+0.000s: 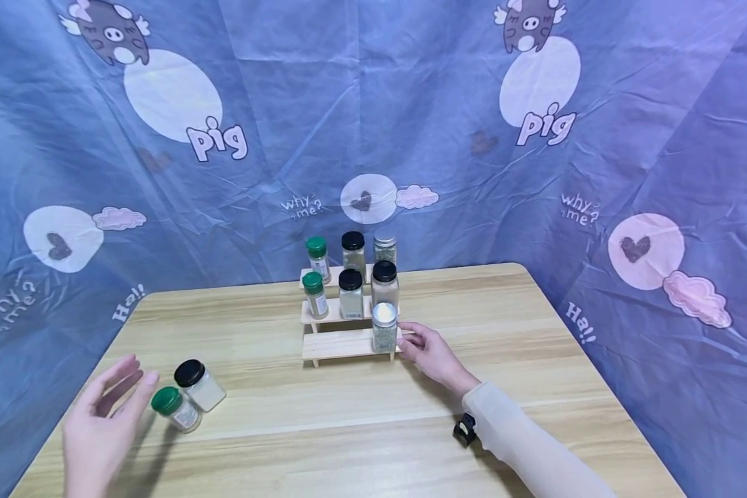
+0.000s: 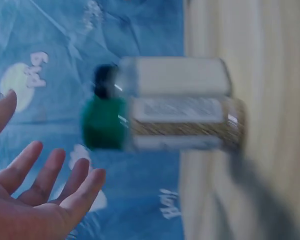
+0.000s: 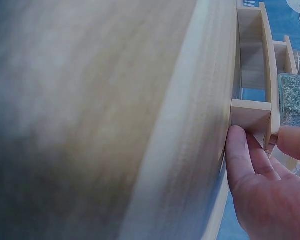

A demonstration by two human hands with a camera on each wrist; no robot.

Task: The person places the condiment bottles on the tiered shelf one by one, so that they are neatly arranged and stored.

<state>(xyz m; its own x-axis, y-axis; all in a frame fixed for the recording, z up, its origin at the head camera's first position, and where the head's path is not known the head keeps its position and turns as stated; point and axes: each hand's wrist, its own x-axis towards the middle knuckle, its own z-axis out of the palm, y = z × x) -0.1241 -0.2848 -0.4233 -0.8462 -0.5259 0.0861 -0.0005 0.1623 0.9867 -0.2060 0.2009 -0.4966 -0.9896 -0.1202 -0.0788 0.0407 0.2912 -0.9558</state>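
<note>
At the left of the table my left hand [image 1: 102, 429] is raised with its fingers spread and relaxed, holding nothing. Close by stand a green-capped spice jar [image 1: 185, 416] and a black-capped jar of pale powder [image 1: 207, 393]; a gap separates them from the fingers in the left wrist view. My right hand [image 1: 434, 356] grips the right end of a three-tier wooden spice rack [image 1: 336, 344]. In the right wrist view, the thumb [image 3: 292, 142] lies at the shelf's end and the fingers reach by its leg. A silver-capped jar of green flakes [image 1: 384, 337] stands on the bottom tier beside this hand.
The upper tiers hold several jars with green caps [image 1: 312, 280], black caps [image 1: 351, 278] and a silver cap [image 1: 384, 240]. A blue printed cloth [image 1: 274, 90] hangs behind and around the wood-grain table [image 1: 274, 443]. A black band [image 1: 464, 430] is at the right wrist.
</note>
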